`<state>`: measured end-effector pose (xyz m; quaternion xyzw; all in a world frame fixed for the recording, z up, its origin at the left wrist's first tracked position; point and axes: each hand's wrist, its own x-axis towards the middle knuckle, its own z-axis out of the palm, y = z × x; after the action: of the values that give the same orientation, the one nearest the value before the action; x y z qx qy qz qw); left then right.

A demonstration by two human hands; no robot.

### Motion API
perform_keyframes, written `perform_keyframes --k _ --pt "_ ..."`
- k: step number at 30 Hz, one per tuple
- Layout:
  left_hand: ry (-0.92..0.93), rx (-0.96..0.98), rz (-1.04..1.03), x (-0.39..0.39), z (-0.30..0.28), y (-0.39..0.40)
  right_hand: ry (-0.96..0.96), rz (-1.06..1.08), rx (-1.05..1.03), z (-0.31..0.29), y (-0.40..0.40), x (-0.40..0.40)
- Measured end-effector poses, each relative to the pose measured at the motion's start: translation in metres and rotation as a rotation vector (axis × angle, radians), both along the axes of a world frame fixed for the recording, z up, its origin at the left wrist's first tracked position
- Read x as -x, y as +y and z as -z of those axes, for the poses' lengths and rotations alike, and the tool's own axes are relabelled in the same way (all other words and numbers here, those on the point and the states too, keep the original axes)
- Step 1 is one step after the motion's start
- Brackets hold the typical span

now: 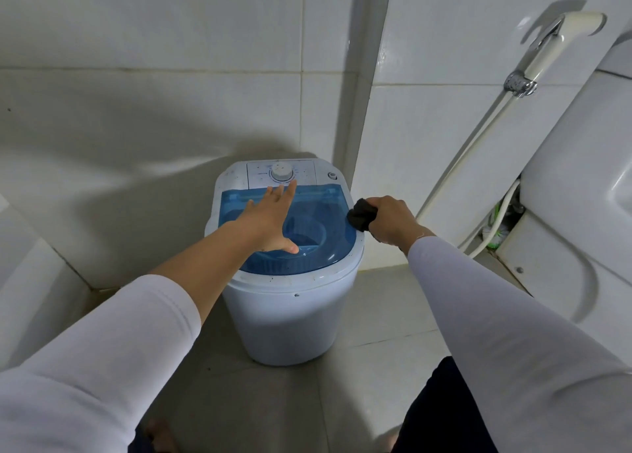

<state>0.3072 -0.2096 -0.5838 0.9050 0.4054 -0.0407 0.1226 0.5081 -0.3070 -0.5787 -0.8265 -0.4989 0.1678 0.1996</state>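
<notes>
A small white washing machine stands on the floor in the corner, its clear blue lid closed. A white dial sits on the panel behind the lid. My left hand stretches flat over the lid, fingers straight and pointing toward the dial. My right hand grips a dark sponge-like wad pressed against the lid's right edge.
White tiled walls close in behind and to the left. A toilet stands at the right, with a spray hose on the wall and pipes beside it. Grey floor tiles lie between me and the machine.
</notes>
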Motion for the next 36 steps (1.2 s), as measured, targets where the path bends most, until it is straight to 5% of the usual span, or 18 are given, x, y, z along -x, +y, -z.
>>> perform_keyframes --k 36 --pt "-0.116 -0.079 -0.097 0.025 -0.005 -0.023 -0.029 -0.09 0.057 -0.011 -0.071 0.136"
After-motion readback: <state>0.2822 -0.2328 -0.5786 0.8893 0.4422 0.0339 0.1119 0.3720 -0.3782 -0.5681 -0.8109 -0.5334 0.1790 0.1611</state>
